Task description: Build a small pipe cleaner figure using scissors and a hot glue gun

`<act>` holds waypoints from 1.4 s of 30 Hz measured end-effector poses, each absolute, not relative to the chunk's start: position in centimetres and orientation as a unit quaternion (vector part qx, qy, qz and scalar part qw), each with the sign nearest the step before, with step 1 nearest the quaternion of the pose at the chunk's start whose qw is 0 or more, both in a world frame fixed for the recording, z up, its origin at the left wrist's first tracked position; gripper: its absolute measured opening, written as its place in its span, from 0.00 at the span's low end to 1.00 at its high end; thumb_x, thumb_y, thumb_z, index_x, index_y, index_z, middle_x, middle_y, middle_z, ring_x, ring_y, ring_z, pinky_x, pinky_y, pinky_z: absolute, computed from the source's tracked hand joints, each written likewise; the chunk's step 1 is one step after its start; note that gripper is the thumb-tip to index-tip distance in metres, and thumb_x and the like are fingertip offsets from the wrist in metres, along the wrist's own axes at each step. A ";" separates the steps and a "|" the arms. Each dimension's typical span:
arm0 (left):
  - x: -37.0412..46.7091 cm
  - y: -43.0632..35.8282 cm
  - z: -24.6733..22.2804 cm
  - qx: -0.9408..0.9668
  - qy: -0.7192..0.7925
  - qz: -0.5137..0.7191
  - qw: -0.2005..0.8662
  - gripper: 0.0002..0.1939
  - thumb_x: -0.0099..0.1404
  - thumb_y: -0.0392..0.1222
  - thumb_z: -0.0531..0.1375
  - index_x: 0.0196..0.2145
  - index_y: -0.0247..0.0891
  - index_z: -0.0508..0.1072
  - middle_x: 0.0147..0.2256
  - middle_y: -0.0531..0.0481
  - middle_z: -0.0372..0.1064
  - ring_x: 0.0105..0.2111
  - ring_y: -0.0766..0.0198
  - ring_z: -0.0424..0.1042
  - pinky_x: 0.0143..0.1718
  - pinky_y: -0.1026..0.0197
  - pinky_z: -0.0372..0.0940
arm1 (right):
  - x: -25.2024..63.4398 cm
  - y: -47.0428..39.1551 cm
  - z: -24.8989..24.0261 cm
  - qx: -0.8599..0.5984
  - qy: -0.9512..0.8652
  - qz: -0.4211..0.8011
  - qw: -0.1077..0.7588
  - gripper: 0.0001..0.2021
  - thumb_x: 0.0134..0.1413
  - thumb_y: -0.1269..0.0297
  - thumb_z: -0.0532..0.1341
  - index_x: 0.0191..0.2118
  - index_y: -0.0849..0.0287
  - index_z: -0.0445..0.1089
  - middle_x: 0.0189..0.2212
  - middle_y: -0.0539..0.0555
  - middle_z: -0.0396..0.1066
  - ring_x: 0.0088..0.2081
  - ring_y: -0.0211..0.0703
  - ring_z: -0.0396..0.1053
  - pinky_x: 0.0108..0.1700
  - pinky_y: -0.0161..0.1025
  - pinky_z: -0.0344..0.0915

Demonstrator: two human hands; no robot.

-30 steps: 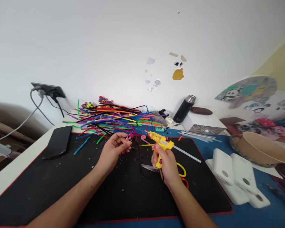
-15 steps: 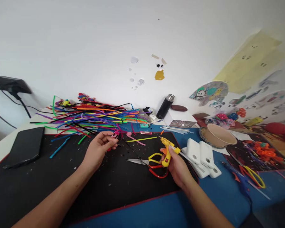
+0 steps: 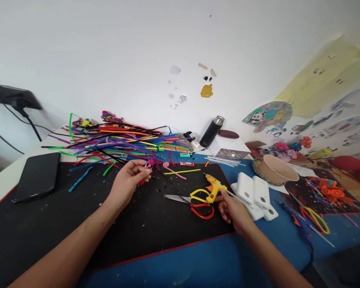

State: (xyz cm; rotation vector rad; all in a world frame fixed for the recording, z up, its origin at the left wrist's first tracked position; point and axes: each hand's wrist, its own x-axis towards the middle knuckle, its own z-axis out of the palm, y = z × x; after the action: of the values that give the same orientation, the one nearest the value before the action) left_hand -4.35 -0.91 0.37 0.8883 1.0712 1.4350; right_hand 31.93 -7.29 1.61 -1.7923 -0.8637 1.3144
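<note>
Between the thumb and fingers of my left hand point(image 3: 131, 178) is a small pink and black piece point(image 3: 149, 165). A bit of red shows under those fingers. The yellow glue gun point(image 3: 215, 188) lies over the scissors' handles, its nozzle toward the upper left. My right hand point(image 3: 232, 209) is just right of it, fingers loosely curled and its index finger at the gun's rear; nothing shows in its grasp. Scissors point(image 3: 201, 202) with yellow and red handles lie on the black mat point(image 3: 156, 232), blades pointing left. A yellow-green stem point(image 3: 183, 172) and a pink curled stem point(image 3: 175, 173) lie above them.
Many coloured pipe cleaners point(image 3: 123, 142) are heaped at the back left, near a black phone point(image 3: 37, 176). White boxes point(image 3: 253, 192), a bowl point(image 3: 277, 170) and a black bottle point(image 3: 211, 132) stand to the right. More scissors point(image 3: 316, 220) lie far right.
My right hand has loosened from the glue gun and drawn back to its right, leaving the gun on the scissors' handles. My left hand still holds the pink piece. The view has shifted slightly.
</note>
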 end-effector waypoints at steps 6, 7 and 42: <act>-3.8 -1.2 1.0 0.367 0.440 0.607 0.551 0.26 0.48 0.50 0.80 0.39 0.37 0.76 0.26 0.53 0.75 0.25 0.63 0.75 0.27 0.64 0.65 | 30.2 -11.9 2.2 -0.663 -0.341 0.580 0.327 0.30 0.52 0.31 0.67 0.28 0.58 0.67 0.13 0.39 0.51 0.14 0.29 0.42 0.19 0.31 0.38; -3.7 -1.3 1.1 0.367 0.437 0.605 0.555 0.26 0.48 0.49 0.80 0.39 0.37 0.75 0.26 0.53 0.75 0.25 0.64 0.74 0.27 0.64 0.66 | 29.4 -12.2 2.5 -0.657 -0.371 0.579 0.309 0.29 0.53 0.32 0.67 0.30 0.58 0.69 0.14 0.39 0.51 0.15 0.29 0.43 0.20 0.31 0.40; -3.4 -1.2 0.4 0.391 0.428 0.599 0.553 0.21 0.55 0.45 0.76 0.42 0.38 0.73 0.26 0.56 0.74 0.26 0.65 0.73 0.30 0.63 0.71 | 13.9 -1.9 3.5 -0.582 -0.795 0.166 -0.029 0.08 0.68 0.64 0.63 0.46 0.54 0.80 0.39 0.54 0.84 0.39 0.49 0.80 0.37 0.40 0.59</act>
State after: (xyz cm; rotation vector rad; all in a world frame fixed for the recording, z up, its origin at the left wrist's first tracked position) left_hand -3.40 -1.24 0.37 0.9236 1.0121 1.4163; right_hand 13.86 -1.87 3.47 -1.8643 -2.5456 0.5305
